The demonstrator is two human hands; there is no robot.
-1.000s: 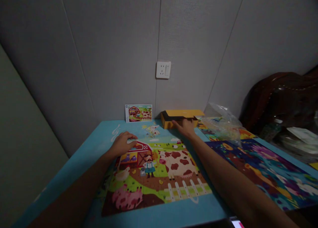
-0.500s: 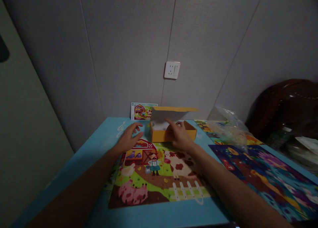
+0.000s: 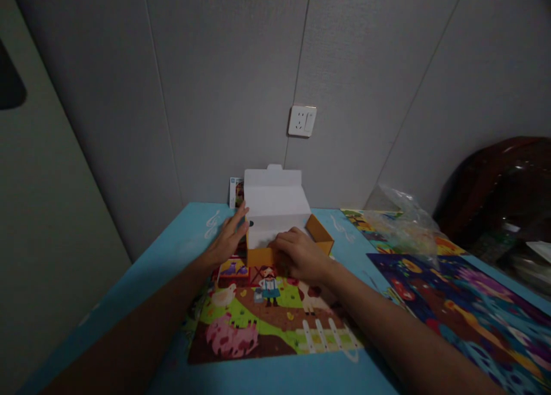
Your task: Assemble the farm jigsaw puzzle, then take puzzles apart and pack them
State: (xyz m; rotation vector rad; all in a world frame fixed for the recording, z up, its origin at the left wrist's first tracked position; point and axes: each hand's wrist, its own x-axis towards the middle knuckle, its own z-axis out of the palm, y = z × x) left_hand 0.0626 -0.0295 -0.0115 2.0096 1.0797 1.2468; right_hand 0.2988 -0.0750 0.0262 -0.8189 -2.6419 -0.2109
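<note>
A yellow cardboard box (image 3: pixel 258 257) stands with its lid (image 3: pixel 275 197) raised, showing the white inside. My right hand (image 3: pixel 297 251) has its fingers curled over the box's front wall. At the box's left side, my left hand (image 3: pixel 230 234) holds its fingers stretched and slightly apart; whether it touches the wall is hard to see. Under and in front of the box lies a farm jigsaw puzzle (image 3: pixel 267 314) with a pig, a hen, a farmer and a cow. My right hand and forearm cover part of the cow.
A small farm picture card (image 3: pixel 233 192) leans against the wall behind the box. To the right lie a dark blue colourful puzzle (image 3: pixel 456 309), another picture (image 3: pixel 370 228) and a clear plastic bag (image 3: pixel 404 223). A socket (image 3: pixel 302 121) is on the wall.
The box has come nearer and over the puzzle's top edge, and its lid has swung up and back. My right hand went from pointing above the box to gripping its front.
</note>
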